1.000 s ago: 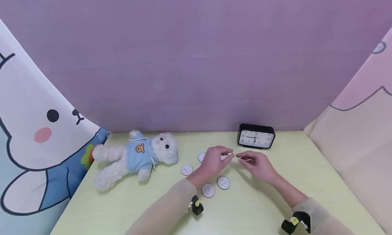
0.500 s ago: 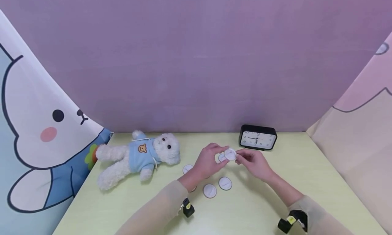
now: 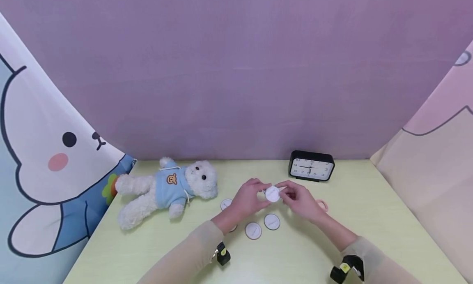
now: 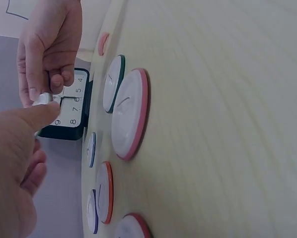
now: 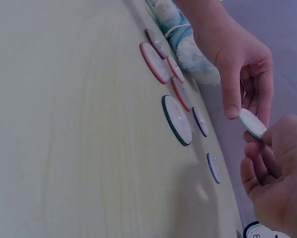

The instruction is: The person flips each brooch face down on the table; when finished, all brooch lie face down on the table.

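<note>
Between my two hands, above the table, is a thin white disc with a short mark on its face. My left hand pinches its left edge with thumb and fingers, and my right hand pinches the opposite edge. In the right wrist view the held disc has a pale green rim. Below the hands lie several similar white discs with coloured rims, among them a green-rimmed disc, a pink-rimmed disc and an orange-rimmed disc. My left forearm partly covers some of them.
A black alarm clock stands at the back right. A white plush toy in a blue hoodie lies at the left. Beside my right wrist is a small pinkish round piece. A purple backdrop rises behind the pale table.
The held disc, edge-on a second ago, turned its white face to the head camera, then came slightly left and down. My right hand moved left with it, uncovering the pinkish piece.
</note>
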{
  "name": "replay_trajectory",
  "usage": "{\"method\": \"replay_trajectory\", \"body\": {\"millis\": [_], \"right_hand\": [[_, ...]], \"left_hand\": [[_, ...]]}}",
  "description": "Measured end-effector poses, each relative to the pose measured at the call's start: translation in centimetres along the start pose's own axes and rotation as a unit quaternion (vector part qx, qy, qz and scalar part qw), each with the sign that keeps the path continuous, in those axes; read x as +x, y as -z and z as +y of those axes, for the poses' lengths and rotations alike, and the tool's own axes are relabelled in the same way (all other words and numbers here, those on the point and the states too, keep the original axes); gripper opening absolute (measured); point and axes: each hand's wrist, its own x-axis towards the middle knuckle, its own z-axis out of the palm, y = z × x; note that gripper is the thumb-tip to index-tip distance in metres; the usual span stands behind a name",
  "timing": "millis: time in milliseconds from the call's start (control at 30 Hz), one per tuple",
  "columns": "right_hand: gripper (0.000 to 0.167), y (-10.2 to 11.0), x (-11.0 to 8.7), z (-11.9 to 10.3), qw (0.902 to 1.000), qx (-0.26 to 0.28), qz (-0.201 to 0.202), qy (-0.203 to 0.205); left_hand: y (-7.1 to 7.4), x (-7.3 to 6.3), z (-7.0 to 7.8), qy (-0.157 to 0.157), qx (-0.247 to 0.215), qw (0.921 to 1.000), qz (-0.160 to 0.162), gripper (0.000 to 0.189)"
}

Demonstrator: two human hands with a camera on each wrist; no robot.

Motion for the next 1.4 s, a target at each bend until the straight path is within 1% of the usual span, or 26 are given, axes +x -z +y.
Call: {"method": "replay_trajectory", "body": {"millis": [133,200,267,367,433,633,767,900,1067,1267,1333,1400], "right_hand": [[0.030,-0.5,-0.2,0.3,0.9965,-0.078,-0.010,0.031],[0.033,-0.8,-0.4,0.5,0.9934,-0.103,-0.013,0.050],[0.035,-1.0,-0.5,0.7,0.9904,-0.124,-0.013,0.060],[0.035,-1.3,-0.6,1.0,0.9864,-0.148,-0.008,0.070],[0.034,-1.4,-0.6,1.2,0.9847,-0.162,-0.003,0.065],[0.033,-1.8,-0.9,1.8,0.9820,-0.184,0.004,0.044],[0.031,-1.9,-1.0,2.0,0.9789,-0.197,0.008,0.053],[0.029,-2.0,-1.3,2.1,0.9734,-0.219,0.020,0.063],[0.028,-1.9,-1.7,1.9,0.9690,-0.241,0.026,0.049],[0.027,-1.8,-1.9,1.9,0.9636,-0.264,0.027,0.034],[0.031,-1.6,-1.9,1.7,0.9597,-0.278,0.025,0.030],[0.035,-1.2,-2.0,1.2,0.9542,-0.297,0.021,0.027]], "left_hand": [[-0.3,-0.1,-0.3,0.002,0.021,0.9992,-0.034,0.050],[-0.6,-0.2,-0.4,0.007,0.023,0.9986,-0.047,0.049],[-0.9,-0.3,-0.5,0.006,0.025,0.9982,-0.055,0.047],[-1.3,-0.3,-0.8,0.002,0.029,0.9979,-0.057,0.043],[-1.6,-0.3,-1.0,-0.006,0.035,0.9977,-0.058,0.039],[-2.3,-0.5,-1.2,-0.007,0.032,0.9968,-0.073,0.029],[-2.5,-0.5,-1.1,-0.004,0.044,0.9956,-0.083,0.030],[-2.6,-0.4,-0.9,0.002,0.052,0.9941,-0.096,0.030],[-2.9,-0.4,-0.6,0.006,0.056,0.9928,-0.106,0.029],[-3.2,0.0,-0.2,0.010,0.067,0.9908,-0.117,0.029],[-3.2,0.1,-0.2,0.004,0.069,0.9906,-0.118,0.030],[-2.8,0.0,-0.3,-0.004,0.071,0.9907,-0.116,0.030]]}}
